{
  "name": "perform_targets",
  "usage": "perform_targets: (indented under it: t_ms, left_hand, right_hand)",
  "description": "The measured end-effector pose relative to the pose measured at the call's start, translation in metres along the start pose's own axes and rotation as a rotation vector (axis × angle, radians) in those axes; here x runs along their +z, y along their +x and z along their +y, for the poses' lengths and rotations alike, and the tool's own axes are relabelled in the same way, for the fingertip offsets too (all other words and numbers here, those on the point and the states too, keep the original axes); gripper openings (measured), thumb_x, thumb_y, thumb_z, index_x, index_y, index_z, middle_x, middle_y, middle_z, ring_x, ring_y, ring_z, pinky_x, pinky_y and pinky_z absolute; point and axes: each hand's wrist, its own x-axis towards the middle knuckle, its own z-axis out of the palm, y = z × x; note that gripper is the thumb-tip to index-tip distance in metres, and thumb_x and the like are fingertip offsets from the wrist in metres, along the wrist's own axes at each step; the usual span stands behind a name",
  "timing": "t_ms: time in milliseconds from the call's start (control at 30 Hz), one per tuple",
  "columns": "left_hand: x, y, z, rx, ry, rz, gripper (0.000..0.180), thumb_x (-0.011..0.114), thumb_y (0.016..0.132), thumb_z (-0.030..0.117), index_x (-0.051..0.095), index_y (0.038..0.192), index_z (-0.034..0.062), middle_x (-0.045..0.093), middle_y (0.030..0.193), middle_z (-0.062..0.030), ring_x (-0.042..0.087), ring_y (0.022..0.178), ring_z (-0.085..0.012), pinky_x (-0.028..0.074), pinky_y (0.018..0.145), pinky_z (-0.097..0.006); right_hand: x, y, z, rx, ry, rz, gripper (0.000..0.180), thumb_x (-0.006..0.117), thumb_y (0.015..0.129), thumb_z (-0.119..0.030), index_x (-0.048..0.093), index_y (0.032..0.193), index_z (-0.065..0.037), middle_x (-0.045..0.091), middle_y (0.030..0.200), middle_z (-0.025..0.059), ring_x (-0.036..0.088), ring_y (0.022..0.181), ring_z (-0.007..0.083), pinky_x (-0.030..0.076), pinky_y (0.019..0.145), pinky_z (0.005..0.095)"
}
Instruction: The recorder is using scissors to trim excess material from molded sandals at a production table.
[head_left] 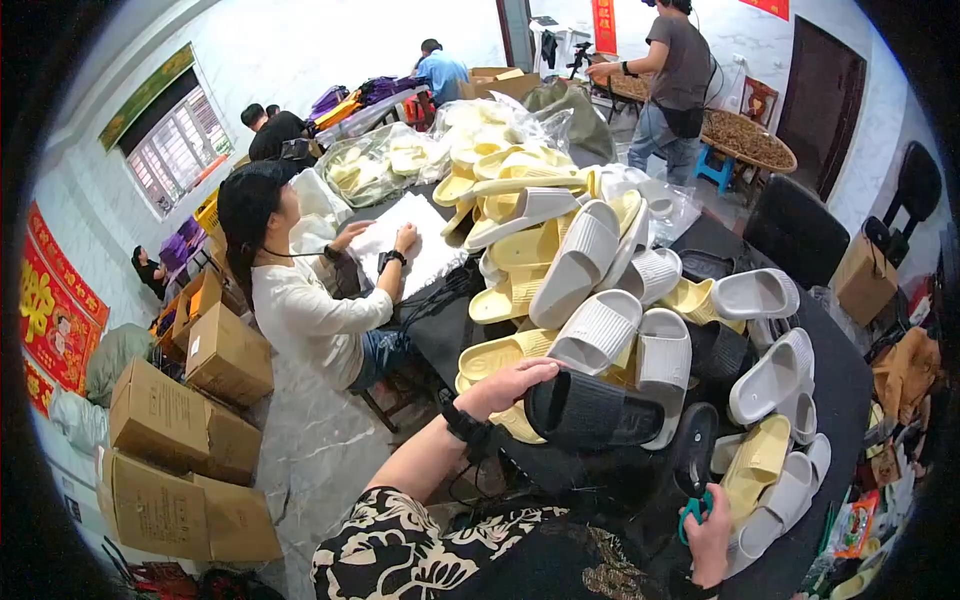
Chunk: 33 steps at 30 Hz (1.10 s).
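My left hand (pixel 512 385) is closed on the toe or strap end of a black slide sandal (pixel 605 412), held over the near edge of the table. In my right hand (pixel 710 545) is a pair of scissors with green handles (pixel 694 512). Their blades point away from me, toward another black slide (pixel 692 445) lying on the table. Right beside that hand lies a yellow slide (pixel 757 462), with a grey slide (pixel 775 520) close to it. A tall heap of grey slides (pixel 598 332) and yellow slides (pixel 525 250) rises beyond my left hand.
A black-covered table (pixel 838 385) carries the heap. On my left sits a co-worker (pixel 315 310) with hands on white sheets (pixel 415 235). Cardboard boxes (pixel 160 420) stack at the left. A black chair (pixel 800 235) stands beyond the table; another person (pixel 675 90) stands farther back.
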Motion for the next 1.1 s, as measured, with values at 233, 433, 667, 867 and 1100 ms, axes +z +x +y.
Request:
perform_targets:
  t_ms: [233,433,667,867,1100]
  left_hand:
    - [0.000,0.031,0.013,0.031,-0.077,-0.148,0.036,0.046,0.094,0.022,0.054,0.120,-0.0014,0.056,0.117,-0.0076,0.050,0.107,-0.0123,0.037,0.095,-0.025]
    - [0.015,0.050,0.021,-0.005,0.036,-0.285,0.040,0.052,0.090,0.029,0.057,0.118,0.0012,0.058,0.114,-0.0078,0.052,0.106,-0.0146,0.039,0.092,-0.025]
    - [0.013,0.071,0.027,0.004,0.227,-0.380,0.041,0.053,0.088,0.032,0.060,0.114,-0.0004,0.060,0.112,-0.0100,0.052,0.107,-0.0172,0.037,0.095,-0.027]
    - [-0.001,0.088,0.031,-0.066,-0.032,-0.449,0.032,0.055,0.088,0.023,0.063,0.107,-0.0014,0.063,0.103,-0.0093,0.059,0.095,-0.0146,0.044,0.088,-0.026]
    - [0.018,0.095,0.035,-0.117,-0.065,-0.474,0.031,0.056,0.088,0.022,0.063,0.105,-0.0025,0.065,0.099,-0.0089,0.061,0.089,-0.0145,0.046,0.085,-0.026]
  right_hand:
    - [-0.030,-0.001,-0.025,-0.515,-0.278,-0.068,0.051,0.072,0.057,-0.009,0.053,0.104,-0.004,0.053,0.080,0.0120,0.054,0.077,0.0305,0.044,0.069,0.0402]
    - [-0.031,0.009,-0.049,-0.772,-0.383,-0.290,0.053,0.073,0.058,-0.014,0.052,0.106,-0.007,0.054,0.081,0.0098,0.054,0.078,0.0279,0.044,0.070,0.0390]
    - [-0.029,0.006,-0.056,-0.820,-0.379,-0.303,0.055,0.075,0.057,-0.015,0.052,0.107,-0.008,0.053,0.081,0.0094,0.055,0.078,0.0273,0.045,0.071,0.0382]
    - [-0.034,0.004,-0.056,-0.809,-0.311,-0.283,0.054,0.074,0.055,-0.010,0.052,0.105,-0.007,0.055,0.082,0.0109,0.055,0.080,0.0300,0.045,0.072,0.0403]
    - [-0.032,0.003,-0.055,-0.819,-0.290,-0.276,0.055,0.074,0.054,-0.008,0.053,0.105,-0.007,0.056,0.083,0.0102,0.055,0.080,0.0303,0.046,0.074,0.0396]
